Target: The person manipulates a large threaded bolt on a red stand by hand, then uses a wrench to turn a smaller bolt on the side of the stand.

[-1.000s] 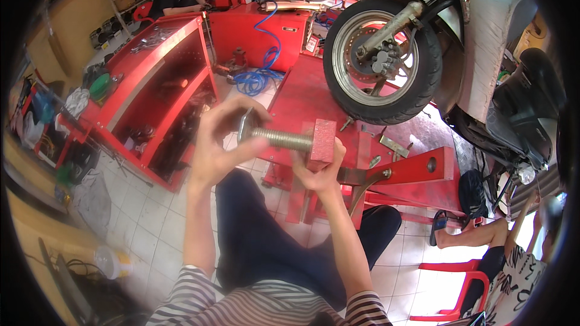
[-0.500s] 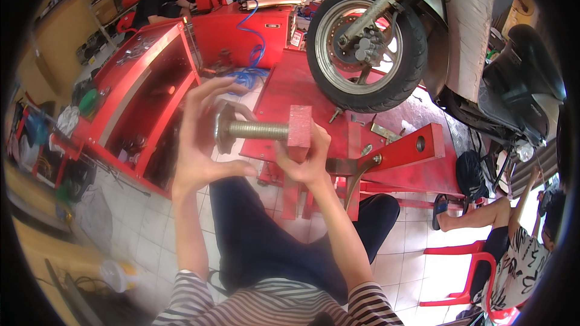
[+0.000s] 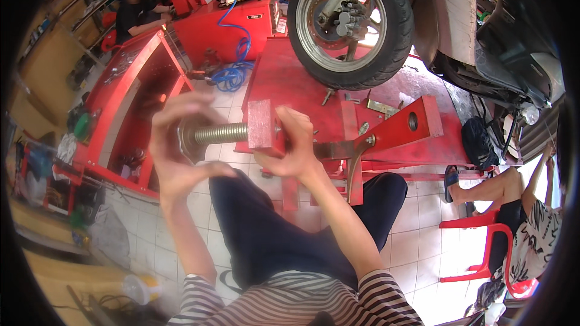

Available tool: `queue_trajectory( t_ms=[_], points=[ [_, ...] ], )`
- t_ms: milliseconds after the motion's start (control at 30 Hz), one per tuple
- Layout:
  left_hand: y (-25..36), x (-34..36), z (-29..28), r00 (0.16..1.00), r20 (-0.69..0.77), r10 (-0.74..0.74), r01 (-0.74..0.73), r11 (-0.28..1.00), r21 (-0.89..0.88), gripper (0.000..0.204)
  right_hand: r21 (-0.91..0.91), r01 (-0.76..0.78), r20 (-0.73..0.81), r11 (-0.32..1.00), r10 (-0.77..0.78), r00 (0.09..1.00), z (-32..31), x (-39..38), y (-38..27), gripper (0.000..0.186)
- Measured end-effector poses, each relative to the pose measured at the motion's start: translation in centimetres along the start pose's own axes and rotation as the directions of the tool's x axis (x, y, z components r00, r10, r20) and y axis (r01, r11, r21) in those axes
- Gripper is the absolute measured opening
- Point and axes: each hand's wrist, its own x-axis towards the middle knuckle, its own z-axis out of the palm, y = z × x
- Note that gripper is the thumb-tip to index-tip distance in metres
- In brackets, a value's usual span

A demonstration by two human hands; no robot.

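My right hand (image 3: 296, 148) grips a red metal block (image 3: 260, 125) from its right side, fingers and thumb around its edge. A thick threaded bolt (image 3: 222, 134) sticks out of the block to the left, roughly level. At its left end is a wide metal head (image 3: 189, 137), blurred. Around that head my left hand (image 3: 166, 166) curves in a wide C, its fingers and thumb apart; motion blur hides whether the fingertips touch it. Both hands are held up above my lap.
Beyond my hands stands a red lift platform (image 3: 272, 78) with a slanted red arm (image 3: 399, 127). A scooter's front wheel (image 3: 350, 30) rests over it. A red tool cart (image 3: 130, 84) stands left; a person sits by a red chair (image 3: 477, 223) at right, another works far left.
My view has shifted, so the platform and wheel sit higher and the cart further left. Both hands and the bolt with its block appear further left; my left hand still curves around the head.
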Motion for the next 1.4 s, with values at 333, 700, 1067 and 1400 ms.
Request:
queue_trajectory(
  t_ms=[333,700,1067,1400],
  points=[
    [1.6,0.3,0.6,0.966,-0.040,-0.254,0.243,0.952,-0.185,0.082,0.024,-0.014,-0.026,1.000,0.014,1.000,0.3,0.1,0.1,0.033],
    [2.3,-0.2,-1.7,0.870,0.086,-0.485,0.490,0.871,-0.041,0.042,-0.005,-0.010,0.033,1.000,0.010,0.999,0.0,-0.2,0.0,0.029],
    [1.7,-0.4,-1.0,0.932,-0.015,-0.361,0.360,0.931,-0.064,0.044,0.003,-0.009,0.006,1.000,0.009,1.000,0.5,-0.7,0.9,0.039],
    [1.1,0.3,-0.6,0.985,-0.048,-0.168,0.167,0.985,-0.035,0.046,0.051,-0.036,0.001,0.998,0.036,0.999,0.7,-0.2,0.7,0.039]
  ],
)
